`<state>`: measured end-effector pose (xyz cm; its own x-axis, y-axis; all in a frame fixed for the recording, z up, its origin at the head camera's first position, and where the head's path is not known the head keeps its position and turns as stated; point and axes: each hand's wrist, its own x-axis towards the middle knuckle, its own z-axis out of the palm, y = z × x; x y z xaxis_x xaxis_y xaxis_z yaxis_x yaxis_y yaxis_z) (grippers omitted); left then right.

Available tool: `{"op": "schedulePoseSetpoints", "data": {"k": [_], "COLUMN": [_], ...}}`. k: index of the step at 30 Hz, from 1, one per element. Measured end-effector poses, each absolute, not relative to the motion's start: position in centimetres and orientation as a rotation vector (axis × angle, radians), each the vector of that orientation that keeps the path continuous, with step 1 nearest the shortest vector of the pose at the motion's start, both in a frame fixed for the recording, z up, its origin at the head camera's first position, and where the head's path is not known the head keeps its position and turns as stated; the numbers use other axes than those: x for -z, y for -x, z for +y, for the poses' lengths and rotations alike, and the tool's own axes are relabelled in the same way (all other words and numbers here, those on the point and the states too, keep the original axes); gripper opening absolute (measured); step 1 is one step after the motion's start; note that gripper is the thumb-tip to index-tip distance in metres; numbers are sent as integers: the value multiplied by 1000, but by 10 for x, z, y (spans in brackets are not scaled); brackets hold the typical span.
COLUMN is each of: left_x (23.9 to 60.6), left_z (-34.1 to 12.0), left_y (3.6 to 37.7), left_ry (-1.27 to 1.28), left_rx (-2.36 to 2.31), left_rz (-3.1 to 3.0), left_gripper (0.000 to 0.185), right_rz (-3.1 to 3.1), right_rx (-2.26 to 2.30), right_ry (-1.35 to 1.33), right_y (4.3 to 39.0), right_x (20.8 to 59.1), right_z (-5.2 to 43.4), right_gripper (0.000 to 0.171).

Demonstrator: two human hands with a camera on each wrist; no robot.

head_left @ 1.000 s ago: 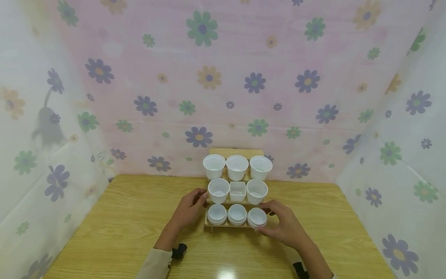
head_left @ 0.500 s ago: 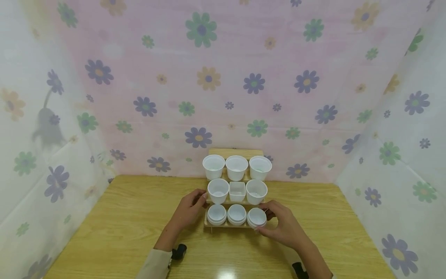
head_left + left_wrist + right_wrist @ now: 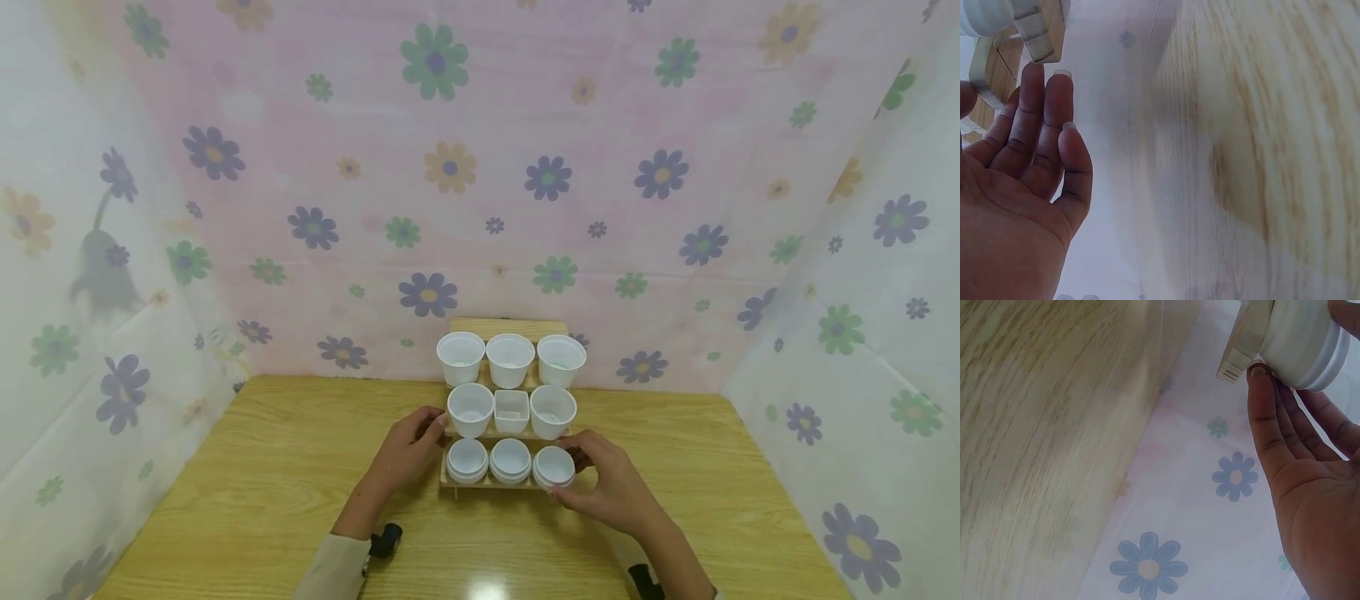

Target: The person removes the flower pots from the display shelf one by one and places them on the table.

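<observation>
A stepped wooden rack stands near the back of the table and bears three rows of white cups. My left hand holds the rack's left side at the middle step; in the left wrist view the thumb meets one wooden step, and the fingers reach up beside another. At the front right, my right hand grips a low ribbed white cup between thumb and fingers. That cup sits at the end of a wooden step in the right wrist view, fingertips right at its base.
Two similar low cups share the front step, the left one and the middle one. A square cup stands between two round ones on the middle step. Three taller cups line the top. Flowered cloth rises behind the table.
</observation>
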<state>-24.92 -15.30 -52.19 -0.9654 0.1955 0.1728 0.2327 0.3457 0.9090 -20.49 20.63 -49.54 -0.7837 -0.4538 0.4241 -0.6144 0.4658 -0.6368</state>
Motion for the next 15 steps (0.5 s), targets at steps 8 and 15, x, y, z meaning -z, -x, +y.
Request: {"op": "schedulePoseSetpoints", "data": {"k": [8,15], "left_x": [521,521], "left_z": [-154,-154], "left_y": [249,249], "left_ry": [413,419], "left_rx": [1736,1741], "left_rz": [-2552,-2547], "left_gripper": [38,35], "right_rz": [-2518,-2513], "right_rx": [-1195,-1167], "right_ry": [-924,-920], "right_y": [206,205], "right_x": [496,495], "right_z": [207,207], "right_gripper": [59,59]}}
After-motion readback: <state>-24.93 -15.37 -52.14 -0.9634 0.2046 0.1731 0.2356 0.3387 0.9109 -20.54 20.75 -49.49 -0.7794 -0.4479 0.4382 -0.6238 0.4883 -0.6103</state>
